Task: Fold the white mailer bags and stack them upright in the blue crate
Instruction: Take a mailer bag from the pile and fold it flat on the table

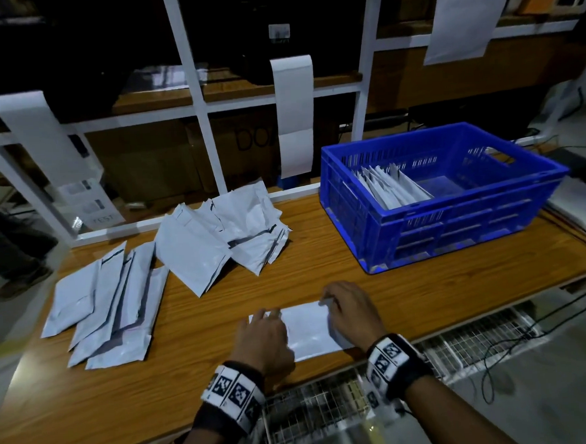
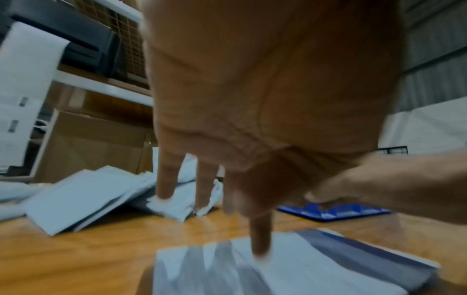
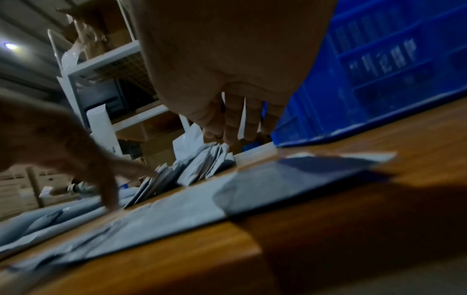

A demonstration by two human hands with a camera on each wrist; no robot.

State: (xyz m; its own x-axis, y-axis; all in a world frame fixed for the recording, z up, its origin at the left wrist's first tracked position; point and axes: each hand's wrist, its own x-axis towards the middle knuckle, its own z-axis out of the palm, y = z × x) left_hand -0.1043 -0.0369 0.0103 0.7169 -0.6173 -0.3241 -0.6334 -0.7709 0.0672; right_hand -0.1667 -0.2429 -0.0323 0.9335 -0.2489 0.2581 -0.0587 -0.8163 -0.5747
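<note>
Nearest the desk (image 1: pixel 408 285) edge, 1 white bag (image 1: pixel 307 330) lies flat between both hands. The left hand (image 1: pixel 263 340) rests on its left part with fingers (image 2: pixel 260 235) straight and spread, 1 fingertip pressing the plastic down. The right hand (image 1: pixel 354 316) sits on the bag's right end, and its fingers seem to pinch the far right corner, lifting it slightly; the right wrist view is too blurred to confirm how firmly. This looks like the start of a fold. The plastic appears slick, so if the pressing fingertip lets up while the other end is brought over, the bag could slide on the wood and the crease come out skewed; being so close to the edge, it could also slip off the desk. Farther back on the left lies a fanned row of flat bags (image 1: pixel 108 301), and beside it toward the middle a looser heap of bags (image 1: pixel 220 233), all waiting. On the far right stands the blue crate (image 1: pixel 456 225), with a row of folded bags (image 1: pixel 390 186) leaning upright against its left end. A badly creased bag may spring open there and tip that leaning row.
</note>
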